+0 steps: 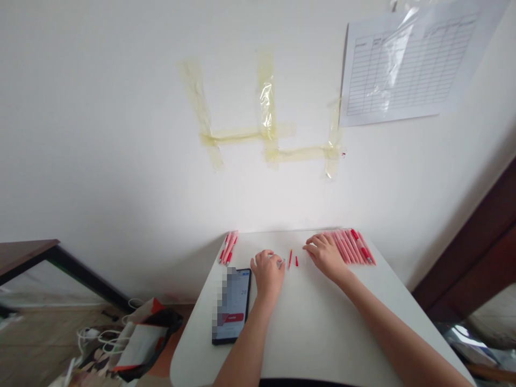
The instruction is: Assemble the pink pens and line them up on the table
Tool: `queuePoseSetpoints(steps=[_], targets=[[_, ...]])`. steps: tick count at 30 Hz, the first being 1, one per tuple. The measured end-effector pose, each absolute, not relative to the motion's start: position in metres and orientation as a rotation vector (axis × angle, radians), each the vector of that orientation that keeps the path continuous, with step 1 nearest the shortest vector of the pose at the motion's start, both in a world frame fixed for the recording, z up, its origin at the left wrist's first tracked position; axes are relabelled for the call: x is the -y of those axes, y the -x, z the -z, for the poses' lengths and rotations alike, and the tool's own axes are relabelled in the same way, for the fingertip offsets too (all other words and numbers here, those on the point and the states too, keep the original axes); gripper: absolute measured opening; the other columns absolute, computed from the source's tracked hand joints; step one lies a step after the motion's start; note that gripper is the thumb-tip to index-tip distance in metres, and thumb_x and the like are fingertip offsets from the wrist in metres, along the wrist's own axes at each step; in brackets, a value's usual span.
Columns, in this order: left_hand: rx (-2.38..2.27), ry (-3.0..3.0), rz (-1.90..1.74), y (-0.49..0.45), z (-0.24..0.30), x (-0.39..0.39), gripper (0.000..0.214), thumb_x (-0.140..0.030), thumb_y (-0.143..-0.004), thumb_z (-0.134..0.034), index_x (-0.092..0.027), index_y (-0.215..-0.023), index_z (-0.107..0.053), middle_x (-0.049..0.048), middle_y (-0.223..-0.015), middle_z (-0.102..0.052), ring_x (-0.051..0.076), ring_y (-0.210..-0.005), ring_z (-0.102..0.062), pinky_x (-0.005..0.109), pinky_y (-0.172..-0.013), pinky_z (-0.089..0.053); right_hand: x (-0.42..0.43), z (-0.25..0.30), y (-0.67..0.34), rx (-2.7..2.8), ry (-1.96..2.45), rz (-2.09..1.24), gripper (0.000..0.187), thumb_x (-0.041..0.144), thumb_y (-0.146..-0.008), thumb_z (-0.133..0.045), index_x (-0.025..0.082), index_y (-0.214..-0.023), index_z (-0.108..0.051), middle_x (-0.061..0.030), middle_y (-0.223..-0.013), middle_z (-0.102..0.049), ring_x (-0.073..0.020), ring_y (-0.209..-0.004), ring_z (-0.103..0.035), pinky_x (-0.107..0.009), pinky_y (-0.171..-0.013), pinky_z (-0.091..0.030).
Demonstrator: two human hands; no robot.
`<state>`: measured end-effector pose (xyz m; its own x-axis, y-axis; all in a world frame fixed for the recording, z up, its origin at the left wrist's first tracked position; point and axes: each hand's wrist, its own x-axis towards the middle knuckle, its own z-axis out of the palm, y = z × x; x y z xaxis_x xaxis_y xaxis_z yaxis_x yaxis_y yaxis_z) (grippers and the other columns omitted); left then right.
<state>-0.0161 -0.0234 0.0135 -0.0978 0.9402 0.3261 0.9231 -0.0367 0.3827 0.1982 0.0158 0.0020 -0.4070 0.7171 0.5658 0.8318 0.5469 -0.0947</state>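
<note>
My left hand (269, 271) rests on the white table (306, 333) with its fingers curled around a small clear piece, perhaps a pen barrel, mostly hidden by the fingers. Just right of it lie a thin red pen refill (290, 259) and a short red pen part (297, 261), apart from each other. My right hand (325, 257) is low over the table, fingers stretched out to the left and holding nothing that I can see. Beside it lies a row of wrapped pink-red pens (349, 247), partly covered by that hand.
A few more red pens (229, 247) lie at the table's back left corner. In front of them is a phone (237, 306) with a lit screen. The wall (133, 134) carries yellowed tape and a printed sheet (407, 70). Bags and white cables (108, 338) are on the floor at left.
</note>
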Motion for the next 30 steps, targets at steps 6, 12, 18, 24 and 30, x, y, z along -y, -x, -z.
queuePoseSetpoints(steps=[6,12,18,24,30], targets=[[-2.146,-2.072,-0.744,0.015,-0.011,0.021,0.008,-0.030,-0.083,-0.070,-0.027,-0.085,-0.078,0.0059,-0.120,-0.064,0.026,-0.121,-0.049,0.053,-0.115,-0.028,-0.029,-0.013,-0.184,2.354,1.196,0.220,0.029,0.014,-0.096,-0.054,0.029,-0.106,-0.076,-0.0083,-0.118,-0.069,-0.0276,-0.116,-0.052,-0.045,-0.100,-0.039],[-2.157,-2.095,-0.756,0.015,-0.007,0.018,0.010,-0.027,-0.084,-0.068,-0.029,-0.084,-0.078,0.0048,-0.118,-0.064,0.026,-0.121,-0.049,0.057,-0.115,-0.028,-0.053,-0.014,-0.170,2.498,1.145,0.162,0.034,0.010,-0.093,-0.056,0.033,-0.104,-0.078,-0.0049,-0.124,-0.068,-0.0269,-0.121,-0.050,-0.046,-0.102,-0.039],[-2.171,-2.094,-0.767,0.015,-0.008,0.018,0.013,-0.025,-0.086,-0.065,-0.027,-0.081,-0.077,0.0043,-0.118,-0.065,0.026,-0.120,-0.051,0.058,-0.116,-0.027,-0.069,-0.007,-0.169,2.565,1.109,0.117,0.028,0.015,-0.092,-0.060,0.033,-0.097,-0.080,-0.0044,-0.125,-0.068,-0.0272,-0.122,-0.049,-0.046,-0.103,-0.039],[-2.174,-2.041,-0.855,0.015,-0.010,0.018,0.012,-0.025,-0.086,-0.065,-0.027,-0.086,-0.077,0.0042,-0.120,-0.065,0.025,-0.120,-0.053,0.055,-0.115,-0.031,-0.069,-0.005,-0.174,2.545,1.048,0.151,0.023,0.017,-0.092,-0.061,0.030,-0.092,-0.080,-0.0045,-0.123,-0.069,-0.0265,-0.124,-0.048,-0.047,-0.107,-0.036],[-2.213,-1.995,-0.866,0.016,-0.013,0.019,0.014,-0.023,-0.087,-0.063,-0.026,-0.089,-0.077,0.0050,-0.120,-0.065,0.025,-0.121,-0.053,0.052,-0.114,-0.032,-0.064,-0.003,-0.180,2.474,1.096,0.314,0.024,0.011,-0.091,-0.058,0.027,-0.091,-0.077,-0.0039,-0.127,-0.067,-0.0261,-0.128,-0.046,-0.057,-0.119,-0.020]])
